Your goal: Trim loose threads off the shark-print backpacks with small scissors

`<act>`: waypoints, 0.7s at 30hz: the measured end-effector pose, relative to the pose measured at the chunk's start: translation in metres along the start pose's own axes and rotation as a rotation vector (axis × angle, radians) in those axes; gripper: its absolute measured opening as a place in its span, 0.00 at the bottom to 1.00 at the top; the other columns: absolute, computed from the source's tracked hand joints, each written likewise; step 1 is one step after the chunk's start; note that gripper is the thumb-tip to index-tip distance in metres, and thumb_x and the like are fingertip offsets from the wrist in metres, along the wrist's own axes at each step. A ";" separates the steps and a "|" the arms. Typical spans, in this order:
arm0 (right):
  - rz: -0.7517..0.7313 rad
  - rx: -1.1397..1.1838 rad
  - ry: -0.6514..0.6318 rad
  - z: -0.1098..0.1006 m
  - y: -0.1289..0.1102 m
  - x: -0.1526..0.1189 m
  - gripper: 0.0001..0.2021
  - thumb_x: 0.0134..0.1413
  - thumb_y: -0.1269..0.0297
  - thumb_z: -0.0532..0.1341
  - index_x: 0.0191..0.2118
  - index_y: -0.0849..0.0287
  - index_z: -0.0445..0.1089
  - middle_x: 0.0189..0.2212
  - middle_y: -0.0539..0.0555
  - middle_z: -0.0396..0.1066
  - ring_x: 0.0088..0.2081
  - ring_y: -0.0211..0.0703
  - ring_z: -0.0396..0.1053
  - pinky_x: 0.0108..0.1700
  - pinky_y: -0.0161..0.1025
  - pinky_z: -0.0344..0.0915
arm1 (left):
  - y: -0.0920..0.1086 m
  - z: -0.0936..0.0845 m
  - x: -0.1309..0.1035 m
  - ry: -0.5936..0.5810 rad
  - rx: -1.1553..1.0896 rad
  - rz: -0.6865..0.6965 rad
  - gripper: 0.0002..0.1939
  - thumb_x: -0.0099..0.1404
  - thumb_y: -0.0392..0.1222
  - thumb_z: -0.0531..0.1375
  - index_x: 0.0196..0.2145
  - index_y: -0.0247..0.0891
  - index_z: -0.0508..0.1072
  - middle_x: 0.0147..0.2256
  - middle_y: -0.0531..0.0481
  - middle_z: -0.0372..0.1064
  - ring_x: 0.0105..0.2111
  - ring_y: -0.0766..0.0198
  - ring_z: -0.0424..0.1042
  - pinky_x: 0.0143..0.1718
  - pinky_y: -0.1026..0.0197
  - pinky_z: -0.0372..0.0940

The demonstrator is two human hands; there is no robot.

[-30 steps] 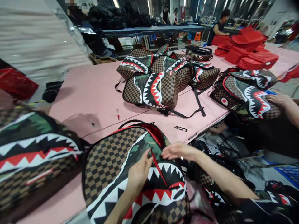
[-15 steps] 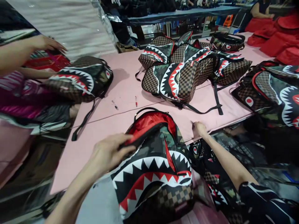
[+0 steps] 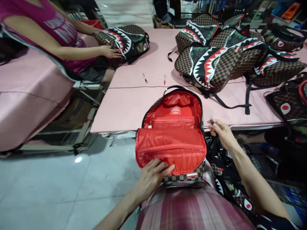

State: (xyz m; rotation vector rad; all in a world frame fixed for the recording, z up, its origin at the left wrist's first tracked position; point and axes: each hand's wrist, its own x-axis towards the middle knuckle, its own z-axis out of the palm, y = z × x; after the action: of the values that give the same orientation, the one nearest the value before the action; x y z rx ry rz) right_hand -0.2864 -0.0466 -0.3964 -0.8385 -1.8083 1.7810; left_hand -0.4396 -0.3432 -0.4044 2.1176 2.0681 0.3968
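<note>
Pink-topped desk [image 3: 120,110] spanned the background; centre frame, an open brown-checked backpack [image 3: 169,132] sat, left hand [image 3: 151,175] on its red lining [image 3: 177,142], grip unclear, right hand [image 3: 221,131] pinching a slim dark tool [image 3: 211,121] that, straying inward, could snag it.

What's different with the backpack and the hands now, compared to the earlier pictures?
On the near backpack, the front flap folded down toward the plaid lap, showing red lining. The left hand went from the slanted red opening to that lining. The right hand came away and took a small tool, probably the snips. The backpack pile stayed put.
</note>
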 end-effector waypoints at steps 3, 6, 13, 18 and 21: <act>-0.116 -0.225 -0.113 0.042 -0.010 -0.002 0.22 0.41 0.57 0.66 0.44 0.56 0.67 0.37 0.53 0.70 0.35 0.39 0.68 0.40 0.37 0.64 | 0.004 0.005 -0.006 0.045 -0.005 -0.042 0.20 0.66 0.32 0.49 0.54 0.43 0.63 0.38 0.50 0.69 0.36 0.63 0.62 0.38 0.60 0.59; -0.228 -0.541 -0.199 0.068 -0.007 0.006 0.23 0.43 0.55 0.65 0.47 0.56 0.67 0.40 0.55 0.71 0.40 0.45 0.69 0.45 0.43 0.63 | 0.007 0.018 -0.016 0.097 -0.019 -0.080 0.21 0.64 0.34 0.51 0.54 0.43 0.63 0.42 0.48 0.69 0.40 0.61 0.63 0.41 0.58 0.60; -0.412 -0.790 -0.344 0.077 0.028 -0.008 0.15 0.55 0.57 0.57 0.45 0.58 0.70 0.30 0.53 0.69 0.31 0.40 0.68 0.35 0.36 0.64 | -0.011 -0.024 -0.023 0.229 -0.440 -0.097 0.09 0.63 0.38 0.54 0.36 0.40 0.74 0.33 0.51 0.74 0.34 0.66 0.70 0.35 0.66 0.64; -0.553 -0.803 -0.282 0.092 0.061 -0.039 0.14 0.58 0.62 0.54 0.47 0.60 0.70 0.26 0.52 0.65 0.27 0.35 0.65 0.28 0.31 0.60 | -0.075 -0.077 0.065 0.214 -0.345 -0.265 0.15 0.66 0.42 0.49 0.42 0.37 0.73 0.41 0.48 0.73 0.41 0.65 0.70 0.44 0.65 0.62; -0.598 -0.840 -0.223 0.094 0.070 -0.052 0.14 0.58 0.65 0.53 0.48 0.60 0.69 0.25 0.52 0.65 0.25 0.35 0.64 0.26 0.31 0.59 | -0.103 -0.058 0.122 -0.220 -0.155 -0.387 0.20 0.67 0.45 0.46 0.41 0.34 0.74 0.41 0.42 0.73 0.43 0.59 0.70 0.45 0.60 0.61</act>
State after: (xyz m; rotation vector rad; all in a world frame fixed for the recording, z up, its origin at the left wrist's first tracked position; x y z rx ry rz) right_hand -0.3091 -0.1519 -0.4668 -0.2813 -2.6375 0.7361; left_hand -0.5532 -0.2227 -0.3697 1.5498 2.1686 0.2464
